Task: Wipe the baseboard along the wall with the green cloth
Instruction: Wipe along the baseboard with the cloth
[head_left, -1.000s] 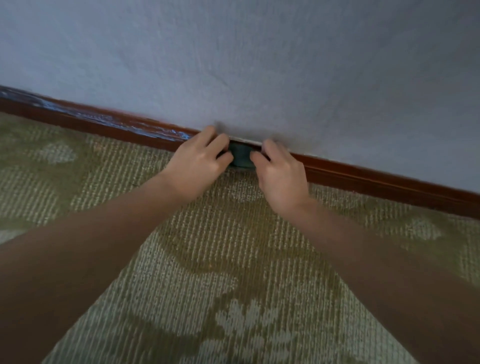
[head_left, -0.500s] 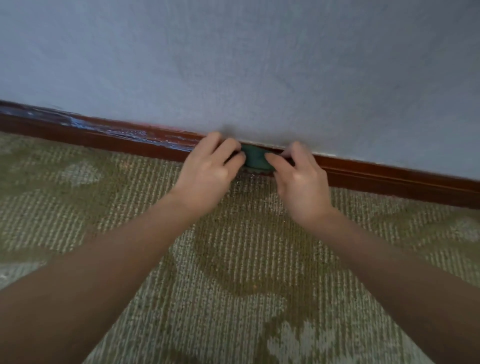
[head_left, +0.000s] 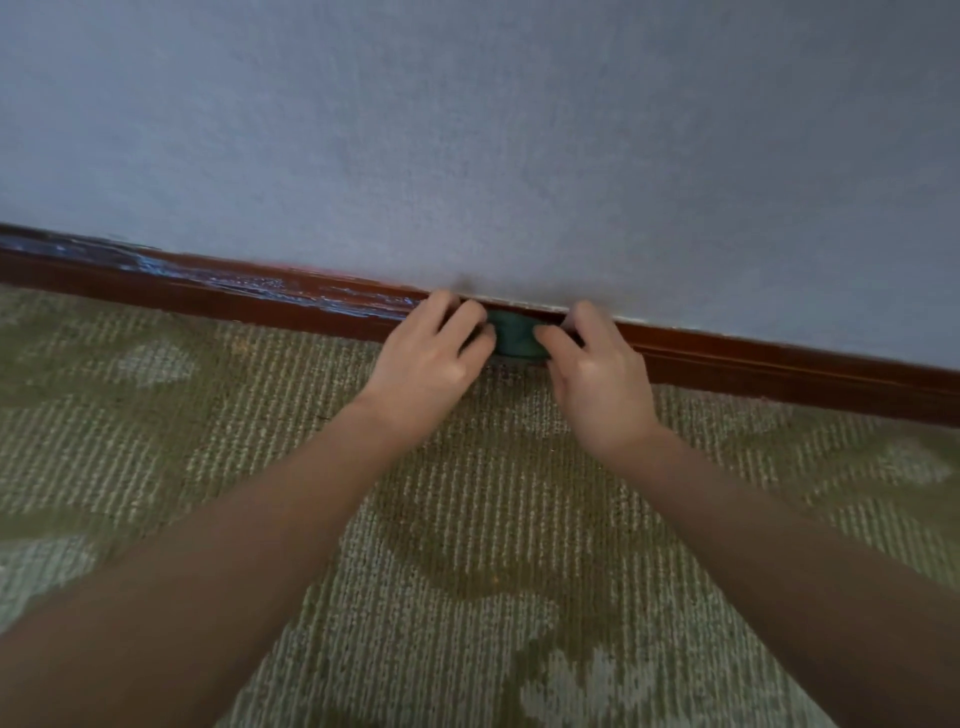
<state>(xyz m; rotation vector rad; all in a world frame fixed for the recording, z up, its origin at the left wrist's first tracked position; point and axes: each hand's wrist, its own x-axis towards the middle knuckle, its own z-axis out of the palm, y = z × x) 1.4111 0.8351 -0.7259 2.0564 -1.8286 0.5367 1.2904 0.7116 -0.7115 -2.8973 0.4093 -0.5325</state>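
Observation:
A dark red-brown wooden baseboard (head_left: 779, 364) runs along the foot of the pale grey wall (head_left: 519, 156), sloping down to the right. A small bunched green cloth (head_left: 514, 340) is pressed against the baseboard. My left hand (head_left: 431, 364) grips its left end and my right hand (head_left: 597, 374) grips its right end, fingers curled over the board's top edge. Only the cloth's middle shows between the two hands. Left of my hands the baseboard (head_left: 234, 286) carries bluish glossy streaks.
A green and cream patterned carpet (head_left: 467, 545) covers the floor up to the baseboard. Both of my bare forearms stretch across it from the lower corners of the view. Nothing else stands near the wall.
Both hands with the cloth have slid to the right along the baseboard. More streaked baseboard now shows to their left. The grip on the cloth is unchanged.

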